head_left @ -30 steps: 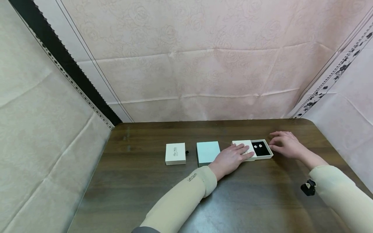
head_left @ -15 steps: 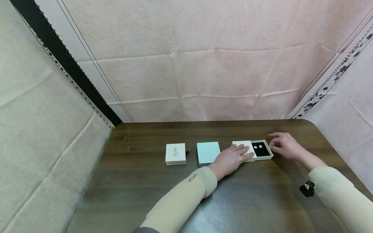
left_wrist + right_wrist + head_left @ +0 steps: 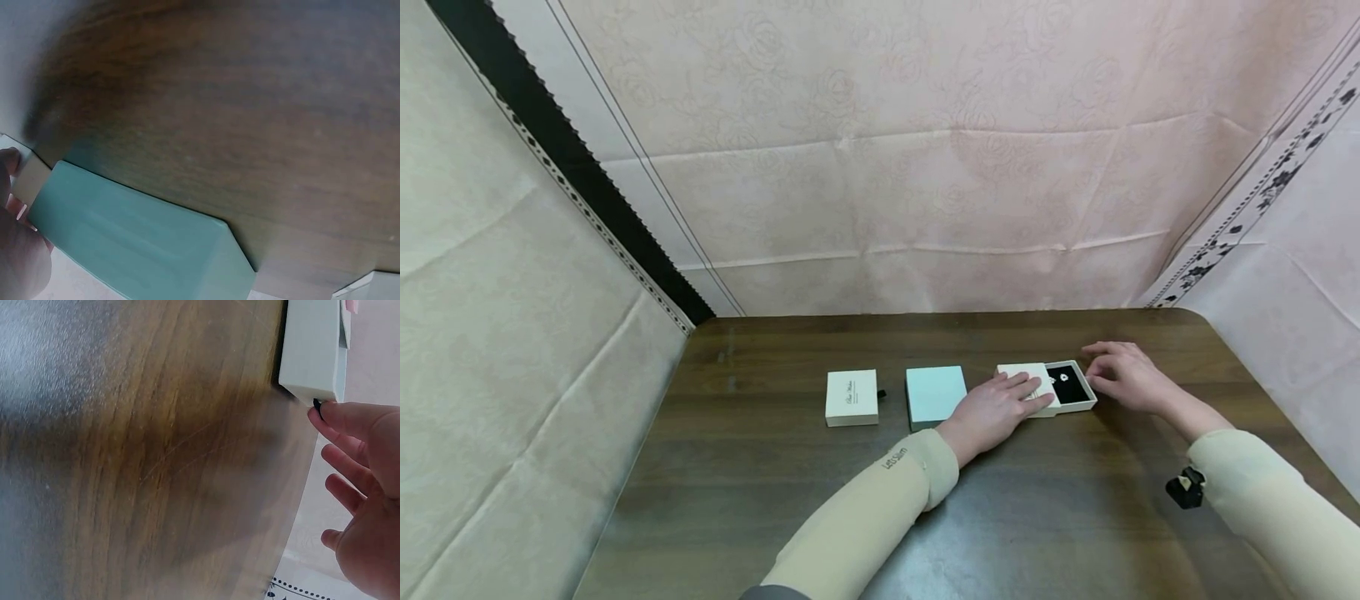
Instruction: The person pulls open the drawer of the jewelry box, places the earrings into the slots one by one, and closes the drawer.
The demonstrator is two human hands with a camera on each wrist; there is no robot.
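A white drawer-style jewelry box stands partly pulled out at the right of the table in the head view. My left hand (image 3: pixel 992 412) rests on its sleeve (image 3: pixel 1018 368) with fingers extended. The white tray (image 3: pixel 1079 407) sticks out to the right, lined in black, with small stud earrings (image 3: pixel 1063 378) on the lining. At the tray's outer end is my right hand (image 3: pixel 1126 377). In the right wrist view its thumb and forefinger pinch a black ribbon tab (image 3: pixel 317 408) on the tray (image 3: pixel 310 356), while the other fingers stay loosely spread.
Left of the jewelry box lies a turquoise box (image 3: pixel 936 392), close to my left wrist. Farther left is a second white box (image 3: pixel 852 397) with dark lettering and a black tab. The wooden table (image 3: pixel 760 483) ends at a cloth backdrop (image 3: pixel 925 192).
The tray has slid a little to the left into the sleeve, so less lining shows. My right hand moved left with it. My left hand has stayed in place.
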